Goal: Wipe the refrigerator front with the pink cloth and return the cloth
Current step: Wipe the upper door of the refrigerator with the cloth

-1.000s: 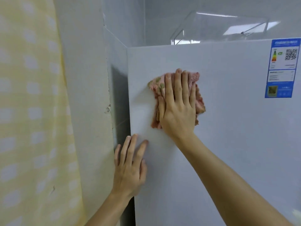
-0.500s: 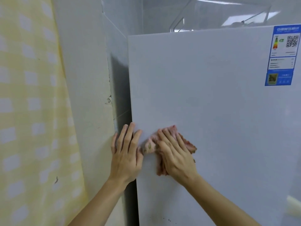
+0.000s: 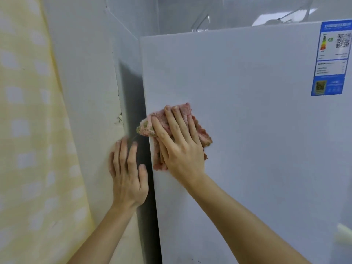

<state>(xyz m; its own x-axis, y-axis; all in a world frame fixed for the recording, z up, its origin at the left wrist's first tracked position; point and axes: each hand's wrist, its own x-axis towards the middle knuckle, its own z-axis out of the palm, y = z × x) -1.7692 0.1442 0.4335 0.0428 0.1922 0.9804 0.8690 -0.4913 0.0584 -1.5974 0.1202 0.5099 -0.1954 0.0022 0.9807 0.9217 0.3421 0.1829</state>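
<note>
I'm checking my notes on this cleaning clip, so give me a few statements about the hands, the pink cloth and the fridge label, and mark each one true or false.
1. The right hand presses the pink cloth flat against the refrigerator front. True.
2. The cloth lies near the right edge of the front. False: it lies at the left edge, with one corner past it.
3. The left hand holds a second cloth. False: it holds nothing, and its fingers are straight, beside the refrigerator's left edge.
4. A blue label sits at the upper right of the front. True.
5. A yellow checked curtain hangs to the left. True.
</note>
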